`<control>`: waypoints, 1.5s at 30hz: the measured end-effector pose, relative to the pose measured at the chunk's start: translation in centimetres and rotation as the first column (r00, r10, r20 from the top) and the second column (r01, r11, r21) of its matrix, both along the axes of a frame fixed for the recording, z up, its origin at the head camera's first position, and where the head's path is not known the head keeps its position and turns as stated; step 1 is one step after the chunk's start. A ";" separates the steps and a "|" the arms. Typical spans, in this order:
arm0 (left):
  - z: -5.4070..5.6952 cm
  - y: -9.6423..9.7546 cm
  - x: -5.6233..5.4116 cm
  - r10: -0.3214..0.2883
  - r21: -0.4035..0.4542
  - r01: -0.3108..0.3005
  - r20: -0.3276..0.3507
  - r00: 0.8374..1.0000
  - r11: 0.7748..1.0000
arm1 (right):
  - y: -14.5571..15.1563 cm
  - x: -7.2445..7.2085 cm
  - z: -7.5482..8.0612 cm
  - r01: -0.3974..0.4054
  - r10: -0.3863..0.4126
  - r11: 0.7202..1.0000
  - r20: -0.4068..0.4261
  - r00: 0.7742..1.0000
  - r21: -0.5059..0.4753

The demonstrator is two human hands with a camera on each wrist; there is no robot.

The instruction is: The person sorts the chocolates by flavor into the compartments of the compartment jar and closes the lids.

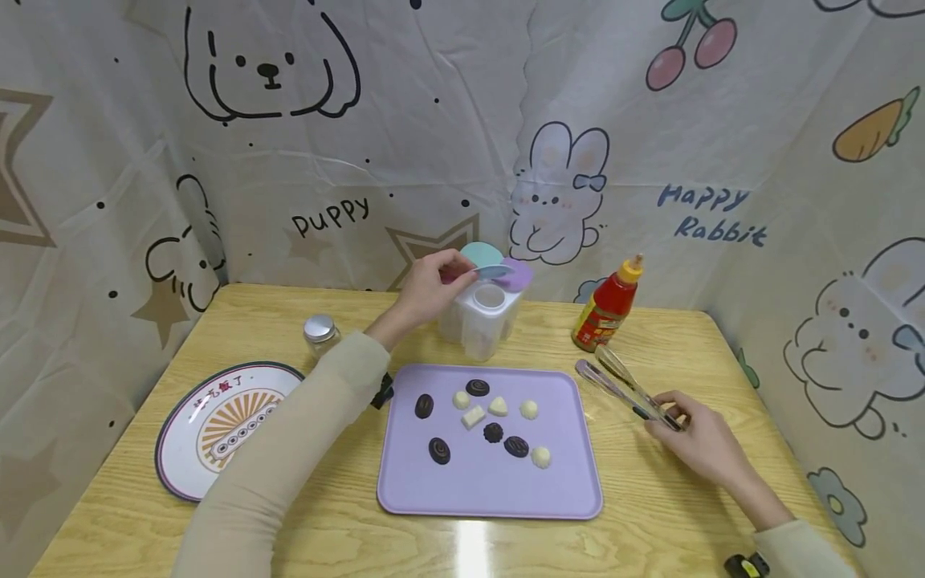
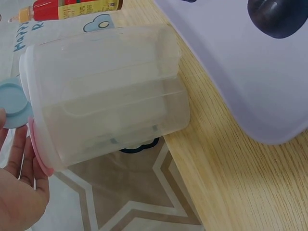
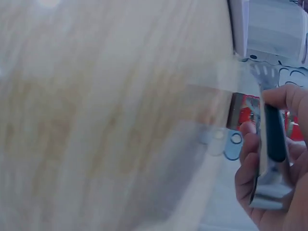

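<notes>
- Pinching light-blue lid [image 1: 494,271] between thumb and fingers of left hand [image 1: 436,282], just above round opening of translucent container [image 1: 480,331].
- Gripping tongs [image 3: 275,137] by handle in right hand [image 1: 697,441], tips near red sauce bottle [image 1: 605,309]; cannot quite tell, through wrist-view blur, whether touching wooden table [image 1: 650,498].
- Directly before container, on lilac tray [image 1: 491,491]: dark pieces [image 1: 439,450] and cream pieces [image 1: 540,457], spread about.
- Left of tray: patterned plate [image 1: 181,449], with silver-lidded jar [image 1: 319,327] just beyond.
</notes>
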State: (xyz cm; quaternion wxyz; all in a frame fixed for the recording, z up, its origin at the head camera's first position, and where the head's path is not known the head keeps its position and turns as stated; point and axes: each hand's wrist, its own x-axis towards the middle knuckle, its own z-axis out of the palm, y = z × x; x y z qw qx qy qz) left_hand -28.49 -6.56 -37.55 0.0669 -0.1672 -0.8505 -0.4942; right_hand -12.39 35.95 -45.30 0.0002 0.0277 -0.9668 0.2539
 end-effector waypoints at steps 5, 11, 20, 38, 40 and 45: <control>0.1 -0.1 0.1 0.001 0.005 -0.001 0.002 1.000 1.000 | -0.4 0.0 1.3 -0.022 0.024 1.000 -0.084 0.996 0.019; 0.1 -0.2 0.0 -0.007 0.012 0.007 -0.003 1.000 1.000 | -1.4 0.1 2.8 -0.069 0.078 0.995 -0.129 0.989 0.068; 0.0 -0.1 -0.2 -0.016 0.007 0.017 -0.025 1.000 1.000 | -2.9 0.8 2.8 -0.231 0.265 0.952 -0.163 0.950 0.201; 0.1 -0.2 -0.1 -0.007 0.008 0.007 0.002 1.000 1.000 | -4.5 0.5 0.8 -0.303 0.366 0.904 -0.179 0.913 0.300; 0.1 -0.1 -0.1 -0.007 0.007 0.007 0.001 1.000 1.000 | -4.5 0.4 0.7 -0.313 0.386 0.897 -0.209 0.898 0.312; 0.0 -0.1 -0.2 -0.006 0.006 0.006 -0.004 1.000 1.000 | -4.7 0.3 0.3 -0.335 0.411 0.892 -0.234 0.881 0.304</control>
